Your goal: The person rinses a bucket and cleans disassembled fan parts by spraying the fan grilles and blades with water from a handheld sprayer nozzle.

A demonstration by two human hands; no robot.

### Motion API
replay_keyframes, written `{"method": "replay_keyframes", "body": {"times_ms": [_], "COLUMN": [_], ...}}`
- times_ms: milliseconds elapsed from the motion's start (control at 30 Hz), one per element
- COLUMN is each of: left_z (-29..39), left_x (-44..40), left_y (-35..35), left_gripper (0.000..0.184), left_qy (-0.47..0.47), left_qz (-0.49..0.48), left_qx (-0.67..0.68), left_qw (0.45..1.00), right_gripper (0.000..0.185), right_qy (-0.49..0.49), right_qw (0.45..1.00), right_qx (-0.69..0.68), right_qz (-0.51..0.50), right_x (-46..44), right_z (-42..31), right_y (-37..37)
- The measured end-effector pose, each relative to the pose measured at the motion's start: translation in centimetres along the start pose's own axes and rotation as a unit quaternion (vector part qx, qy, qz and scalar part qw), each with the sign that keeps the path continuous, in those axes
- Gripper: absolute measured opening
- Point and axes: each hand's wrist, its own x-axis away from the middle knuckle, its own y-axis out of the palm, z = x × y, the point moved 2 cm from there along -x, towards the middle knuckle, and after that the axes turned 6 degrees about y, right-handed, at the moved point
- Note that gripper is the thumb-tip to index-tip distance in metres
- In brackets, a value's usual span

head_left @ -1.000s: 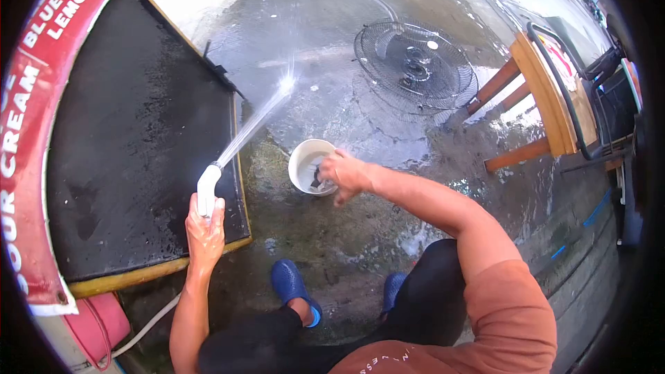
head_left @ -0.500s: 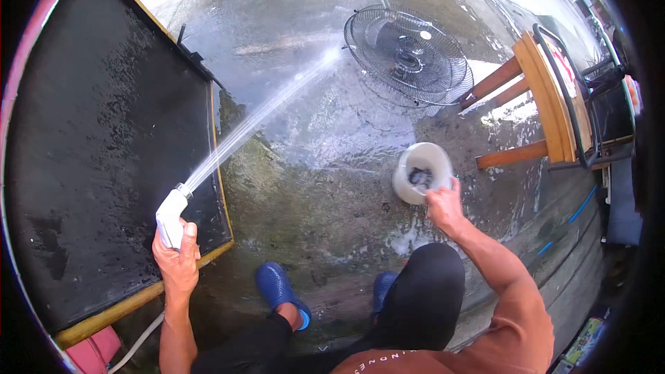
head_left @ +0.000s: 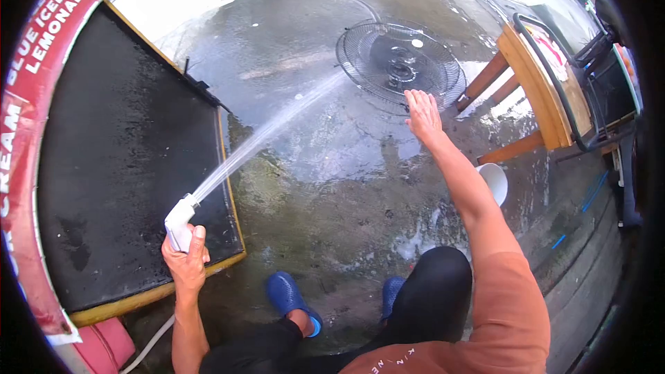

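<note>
My left hand [head_left: 185, 261] is wrapped round a white spray nozzle [head_left: 180, 221], and a jet of water runs from it up and to the right. The water reaches the near left side of a black wire fan grille [head_left: 402, 62] lying on the wet concrete. Stretched forward, my right hand [head_left: 423, 116] is open and holds nothing, its fingers just short of the grille's near edge in the view. A white bucket [head_left: 494, 183] stands to the right of my right forearm, which partly hides it; its inside does not show.
At left a large black board [head_left: 131, 159] with a yellowish frame leans beside a red printed banner [head_left: 52, 48]. A wooden stool [head_left: 530, 97] with black-framed things on it stands at right. Blue clogs [head_left: 285, 293] are on my feet. A pale hose [head_left: 152, 343] trails at lower left.
My right hand has let go of the bucket and reached forward towards the grille. The bucket now stands farther right. My left hand keeps spraying in nearly the same place.
</note>
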Motion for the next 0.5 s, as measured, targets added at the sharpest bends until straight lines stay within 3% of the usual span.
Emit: {"method": "replay_keyframes", "body": {"times_ms": [33, 100, 133, 267, 500], "left_z": [0.2, 0.6, 0.9, 2.0, 4.0], "left_x": [0.1, 0.4, 0.7, 1.0, 1.0], "left_y": [-0.1, -0.7, -0.9, -1.9, -3.4], "left_gripper": [0.019, 0.019, 0.018, 0.022, 0.021], "left_qy": [0.004, 0.006, 0.004, 0.003, 0.011], "left_qz": [-0.004, 0.004, 0.008, 0.052, 0.058], "left_qx": [0.003, 0.013, 0.021, 0.053, 0.078], "left_qw": [1.000, 1.000, 1.000, 0.997, 0.995], "right_gripper": [0.024, 0.017, 0.006, 0.010, 0.011], "right_qy": [0.001, 0.033, 0.052, 0.043, -0.039], "right_qw": [0.999, 0.979, 0.983, 0.997, 0.996], "right_qx": [0.009, 0.007, 0.010, -0.011, -0.061], "right_qz": [-0.032, -0.201, -0.174, -0.059, -0.060], "right_x": [-0.2, -0.7, -0.8, -2.5, -5.2], "right_z": [-0.1, 0.3, 0.1, -0.9, -2.9], "right_y": [2.3, 5.9, 6.5, 5.1, -4.1]}}
